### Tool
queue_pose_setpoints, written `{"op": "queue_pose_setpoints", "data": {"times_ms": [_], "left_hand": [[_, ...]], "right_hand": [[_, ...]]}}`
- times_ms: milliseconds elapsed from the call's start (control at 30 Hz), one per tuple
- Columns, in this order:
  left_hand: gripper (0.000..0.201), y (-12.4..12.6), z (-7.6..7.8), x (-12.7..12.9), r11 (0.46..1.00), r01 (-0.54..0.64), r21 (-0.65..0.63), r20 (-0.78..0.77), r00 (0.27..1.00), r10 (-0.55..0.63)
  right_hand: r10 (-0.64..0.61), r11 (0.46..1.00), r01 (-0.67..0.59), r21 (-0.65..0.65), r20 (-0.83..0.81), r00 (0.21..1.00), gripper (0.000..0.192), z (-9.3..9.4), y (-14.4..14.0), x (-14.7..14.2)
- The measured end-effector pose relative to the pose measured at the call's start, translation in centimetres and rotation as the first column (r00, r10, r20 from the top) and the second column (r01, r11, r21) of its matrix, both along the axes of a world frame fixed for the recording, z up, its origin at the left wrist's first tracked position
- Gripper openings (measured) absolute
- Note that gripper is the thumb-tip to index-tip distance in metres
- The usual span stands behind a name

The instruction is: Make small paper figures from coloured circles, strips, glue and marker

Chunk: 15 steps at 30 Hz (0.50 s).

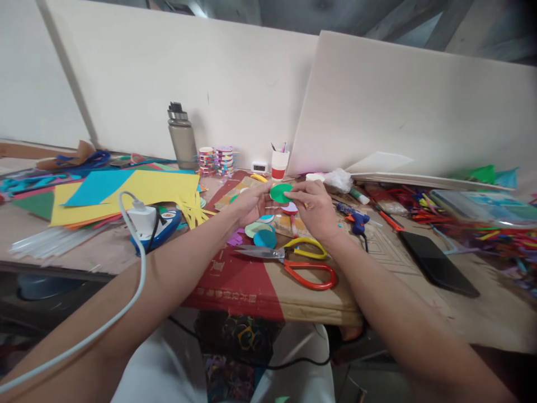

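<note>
Between my two hands a green paper circle (280, 193) is held up above the table. My left hand (255, 202) grips its left edge, and my right hand (312, 202) pinches its right edge between thumb and fingers. Beneath them lie several loose paper circles, among them a blue circle (264, 239) and a pale green one (254, 230). Scraps of purple paper (235, 238) are beside these. Closer to me, a pair of scissors (289, 256) with one yellow and one red handle rests on the cardboard (310, 302).
At left are yellow paper sheets (155, 189) and a blue power strip (174, 224) with a white cable. A bottle (182, 137) and a paper cup (279, 164) stand at the back. A glue gun (357, 221) and a phone (436, 262) lie at right.
</note>
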State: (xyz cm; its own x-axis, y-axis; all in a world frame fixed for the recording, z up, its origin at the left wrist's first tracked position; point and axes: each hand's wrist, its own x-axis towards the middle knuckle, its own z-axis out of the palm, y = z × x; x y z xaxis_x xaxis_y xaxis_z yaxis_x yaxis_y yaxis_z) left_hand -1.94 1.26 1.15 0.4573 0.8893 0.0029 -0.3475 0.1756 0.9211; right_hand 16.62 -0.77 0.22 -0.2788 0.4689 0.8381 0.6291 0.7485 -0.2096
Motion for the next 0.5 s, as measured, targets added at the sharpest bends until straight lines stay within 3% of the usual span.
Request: {"op": "queue_pose_setpoints", "data": {"times_ms": [100, 200, 333, 400, 500], "left_hand": [[0.024, 0.22, -0.61, -0.1, 0.986, -0.125, 0.108, -0.026, 0.991, 0.129], [0.028, 0.23, -1.0, -0.01, 0.973, -0.165, 0.164, -0.063, 0.982, 0.178], [0.025, -0.25, -0.79, 0.49, 0.952, -0.142, 0.271, -0.162, 0.968, 0.191], [0.024, -0.49, -0.65, 0.68, 0.947, -0.122, 0.296, -0.206, 0.96, 0.188], [0.03, -0.52, -0.5, 0.5, 0.946, -0.13, 0.297, -0.234, 0.951, 0.204]], "right_hand": [[0.036, 0.999, -0.037, -0.021, -0.052, 0.998, 0.031, -0.3, 0.29, -0.08], [0.004, 0.981, -0.052, -0.188, -0.248, 0.969, 0.03, -0.66, 0.37, -0.38], [-0.069, 0.854, -0.169, -0.491, -0.429, 0.901, 0.024, -0.86, 0.24, -0.91], [-0.081, 0.797, -0.229, -0.559, -0.475, 0.876, 0.021, -0.82, 0.3, -0.95], [-0.112, 0.772, -0.257, -0.581, -0.524, 0.844, 0.021, -0.74, 0.75, -0.56]]}}
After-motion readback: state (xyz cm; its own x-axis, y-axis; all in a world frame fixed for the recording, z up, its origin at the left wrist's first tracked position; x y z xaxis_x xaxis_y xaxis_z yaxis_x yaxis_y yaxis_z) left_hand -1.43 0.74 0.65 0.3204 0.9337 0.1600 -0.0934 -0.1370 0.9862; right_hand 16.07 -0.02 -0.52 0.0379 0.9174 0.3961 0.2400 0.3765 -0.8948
